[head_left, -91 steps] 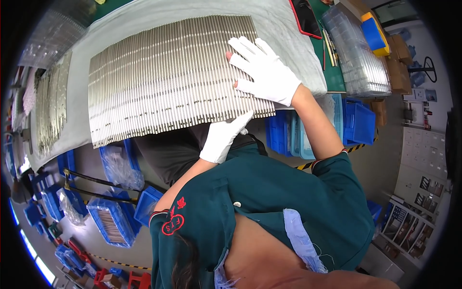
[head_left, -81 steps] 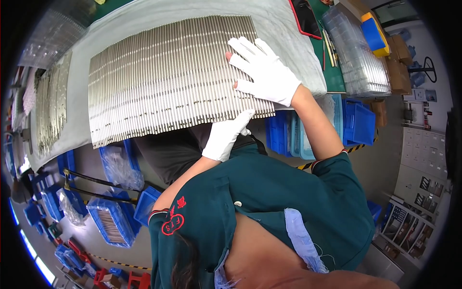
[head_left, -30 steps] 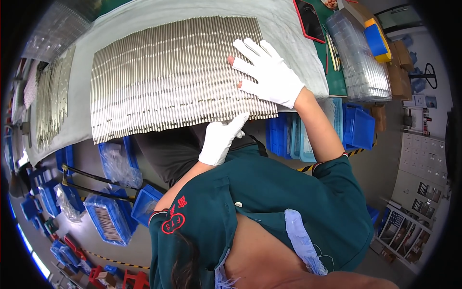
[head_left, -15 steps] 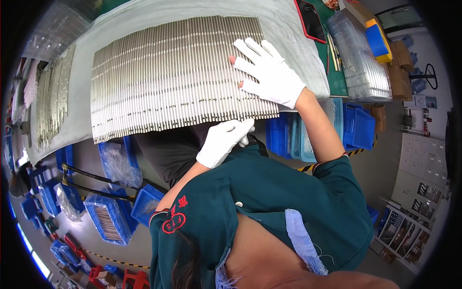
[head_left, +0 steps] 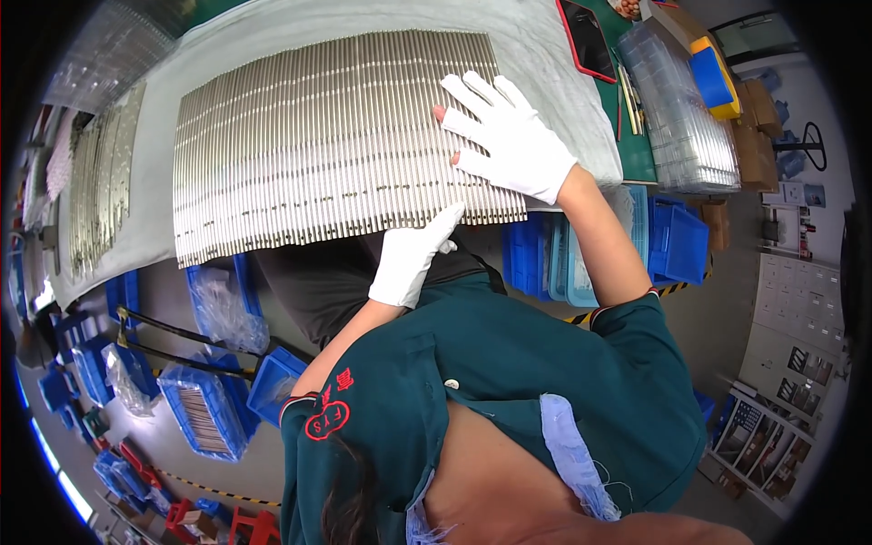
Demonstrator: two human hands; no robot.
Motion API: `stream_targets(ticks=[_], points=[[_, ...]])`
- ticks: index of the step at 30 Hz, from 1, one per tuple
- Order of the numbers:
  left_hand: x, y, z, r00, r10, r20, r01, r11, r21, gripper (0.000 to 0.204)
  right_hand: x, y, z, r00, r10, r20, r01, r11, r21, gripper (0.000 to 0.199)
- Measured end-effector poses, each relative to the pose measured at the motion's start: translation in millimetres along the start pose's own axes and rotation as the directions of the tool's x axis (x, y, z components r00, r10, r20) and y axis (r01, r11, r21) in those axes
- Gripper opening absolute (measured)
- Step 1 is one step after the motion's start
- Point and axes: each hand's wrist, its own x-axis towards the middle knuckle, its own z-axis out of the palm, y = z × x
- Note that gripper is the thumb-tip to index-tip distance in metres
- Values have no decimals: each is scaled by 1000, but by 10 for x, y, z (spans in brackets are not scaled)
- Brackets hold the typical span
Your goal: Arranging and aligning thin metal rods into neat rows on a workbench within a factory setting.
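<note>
A wide row of thin silvery metal rods [head_left: 309,145] lies side by side on a pale cloth, their near ends just over the table's front edge. My right hand [head_left: 513,141], in a white glove with two bare fingertips, rests flat with fingers spread over the row's right end. At the near edge, my gloved left hand [head_left: 409,259] bends against the rod ends right of the middle. One of its digits lies on top of the rods, and the other fingers curl below the edge, partly hidden.
Another batch of metal strips [head_left: 100,182] lies at the far left of the cloth [head_left: 554,54]. A red-edged phone [head_left: 586,41] and stacked clear plastic trays [head_left: 686,118] are at the right. Blue bins [head_left: 677,241] stand below the table; a lined bin [head_left: 204,413] holds rods.
My left hand has shifted slightly left and up against the row's near edge, its digit now reaching onto the rods. My right hand has stayed in place.
</note>
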Motion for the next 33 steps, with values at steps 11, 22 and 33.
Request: stream_targets(ticks=[11,22,33], points=[[16,-32,-57,998,-56,35,50,984,171,26,7,-17,-48,997,36,66,-37,999,14,56],[13,-190,-119,967,194,162,-226,952,206,29,18,-25,-50,996,40,76,-41,999,18,55],[-17,-29,-49,999,-26,-31,28,998,63,28,14,4,-20,999,-29,-14,29,1000,-9,49]])
